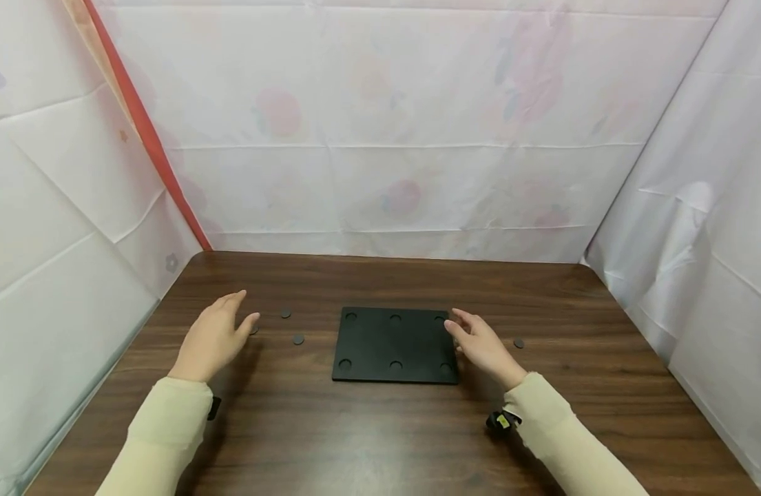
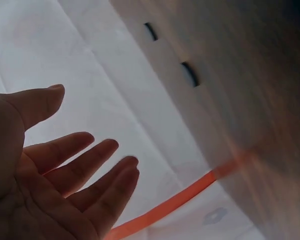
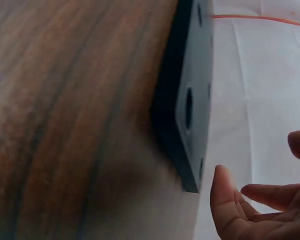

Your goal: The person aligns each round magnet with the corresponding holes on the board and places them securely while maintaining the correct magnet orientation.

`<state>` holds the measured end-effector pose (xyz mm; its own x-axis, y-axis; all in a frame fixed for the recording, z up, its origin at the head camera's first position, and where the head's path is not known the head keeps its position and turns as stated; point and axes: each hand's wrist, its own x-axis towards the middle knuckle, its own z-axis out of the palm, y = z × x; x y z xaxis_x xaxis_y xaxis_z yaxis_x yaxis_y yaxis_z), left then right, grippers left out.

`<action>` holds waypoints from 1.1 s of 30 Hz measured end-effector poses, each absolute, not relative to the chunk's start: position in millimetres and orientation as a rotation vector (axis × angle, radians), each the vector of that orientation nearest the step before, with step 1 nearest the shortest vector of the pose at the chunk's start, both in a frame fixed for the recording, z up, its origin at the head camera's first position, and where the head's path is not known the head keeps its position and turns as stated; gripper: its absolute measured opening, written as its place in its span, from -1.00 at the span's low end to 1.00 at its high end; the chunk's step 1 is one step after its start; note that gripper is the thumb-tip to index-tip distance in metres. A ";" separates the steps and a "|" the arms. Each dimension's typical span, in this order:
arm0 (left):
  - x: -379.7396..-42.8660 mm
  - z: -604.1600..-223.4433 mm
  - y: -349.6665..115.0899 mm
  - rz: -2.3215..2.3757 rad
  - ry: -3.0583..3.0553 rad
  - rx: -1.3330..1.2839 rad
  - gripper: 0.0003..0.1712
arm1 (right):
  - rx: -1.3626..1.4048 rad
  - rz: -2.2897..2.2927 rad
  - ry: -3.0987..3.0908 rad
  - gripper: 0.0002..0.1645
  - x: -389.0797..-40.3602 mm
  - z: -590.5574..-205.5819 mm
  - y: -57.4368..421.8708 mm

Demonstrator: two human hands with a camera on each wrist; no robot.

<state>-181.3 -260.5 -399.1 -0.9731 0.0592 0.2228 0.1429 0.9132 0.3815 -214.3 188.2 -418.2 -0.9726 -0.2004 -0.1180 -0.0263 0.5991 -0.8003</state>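
Observation:
A flat black board (image 1: 395, 344) with several round recesses lies mid-table. My right hand (image 1: 482, 348) hovers at the board's right edge, thumb and fingers apart and holding nothing; in the right wrist view the same hand (image 3: 260, 205) is beside the board (image 3: 194, 115). Over the table's left side is my left hand (image 1: 213, 337), its fingers loosely extended and nothing in its grasp. Close to it lie small dark discs: one disc (image 1: 286, 313) farther back, another disc (image 1: 298, 339) nearer, and a third (image 1: 254, 331) partly hidden by the thumb. The left wrist view shows two discs (image 2: 190, 74) beyond the left hand (image 2: 75, 170).
One more dark disc (image 1: 519, 343) lies to the right of my right hand. The brown wooden table (image 1: 368, 441) is bordered by white patterned cloth (image 1: 380, 172) at the back and both sides. A red strip (image 1: 147, 127) runs down the back left corner.

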 end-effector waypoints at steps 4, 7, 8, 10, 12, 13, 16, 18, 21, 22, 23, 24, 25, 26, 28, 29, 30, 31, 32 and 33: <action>-186.8 -401.1 -265.7 -0.632 -2.936 -0.154 -0.37 | -0.169 -1.268 2.619 -0.25 -215.8 -421.5 187.0; -191.3 -402.0 -266.5 -0.643 -2.974 -0.162 -0.42 | -0.153 -1.257 2.601 -0.25 -216.4 -424.0 187.5; -193.1 -402.5 -266.6 -0.643 -2.984 -0.166 -0.43 | -0.150 -1.255 2.597 -0.26 -216.7 -425.0 187.6; -196.7 -404.2 -266.7 -0.639 -3.002 -0.176 -0.47 | -0.144 -1.256 2.588 -0.27 -217.4 -427.8 188.2; -201.1 -407.0 -267.1 -0.625 -3.018 -0.184 -0.49 | -0.132 -1.252 2.587 -0.28 -218.3 -430.9 188.3; -203.3 -408.9 -267.6 -0.613 -3.028 -0.188 -0.51 | -0.130 -1.242 2.589 -0.28 -218.7 -432.6 188.4; -208.9 -414.4 -269.3 -0.569 -3.070 -0.199 -0.52 | -0.140 -1.192 2.606 -0.26 -219.3 -436.6 188.0; -211.5 -417.6 -269.9 -0.550 -3.099 -0.203 -0.50 | -0.148 -1.147 2.622 -0.24 -219.6 -438.2 187.2; -212.6 -419.8 -269.9 -0.545 -3.125 -0.219 -0.49 | -0.159 -1.092 2.639 -0.20 -220.5 -438.6 185.8; -212.9 -420.2 -269.9 -0.548 -3.129 -0.227 -0.50 | -0.160 -1.079 2.643 -0.20 -220.8 -438.5 185.5; -213.3 -420.8 -269.3 -0.548 -3.132 -0.233 -0.52 | -0.154 -1.070 2.645 -0.19 -221.3 -438.4 185.3; -213.5 -421.5 -269.0 -0.543 -3.134 -0.241 -0.54 | -0.151 -1.066 2.642 -0.19 -221.6 -438.1 185.2; -213.9 -422.4 -268.9 -0.539 -3.136 -0.250 -0.57 | -0.151 -1.060 2.639 -0.19 -221.8 -438.0 185.2; -214.4 -423.2 -269.2 -0.531 -3.138 -0.257 -0.59 | -0.150 -1.056 2.639 -0.19 -221.9 -437.7 185.1; -215.0 -424.8 -269.3 -0.515 -3.144 -0.263 -0.62 | -0.151 -1.043 2.644 -0.19 -221.9 -437.3 185.1; -215.3 -426.1 -269.2 -0.508 -3.145 -0.262 -0.64 | -0.153 -1.038 2.646 -0.19 -221.8 -437.2 185.2; -215.6 -427.2 -269.3 -0.504 -3.143 -0.262 -0.64 | -0.154 -1.032 2.650 -0.19 -221.7 -437.1 185.3; -215.9 -428.0 -269.4 -0.501 -3.139 -0.262 -0.64 | -0.158 -1.028 2.651 -0.19 -221.6 -437.0 185.4; -216.1 -428.8 -269.4 -0.497 -3.134 -0.265 -0.66 | -0.160 -1.023 2.653 -0.19 -221.6 -437.1 185.6; -216.3 -429.7 -269.1 -0.496 -3.129 -0.266 -0.67 | -0.162 -1.020 2.654 -0.19 -221.6 -437.1 185.7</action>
<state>-216.3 -269.1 -429.7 -0.9853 0.1708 -0.0105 0.1591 0.9372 0.3104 -221.6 185.7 -437.1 -0.9508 -0.2075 -0.2300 0.0001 0.7424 -0.6699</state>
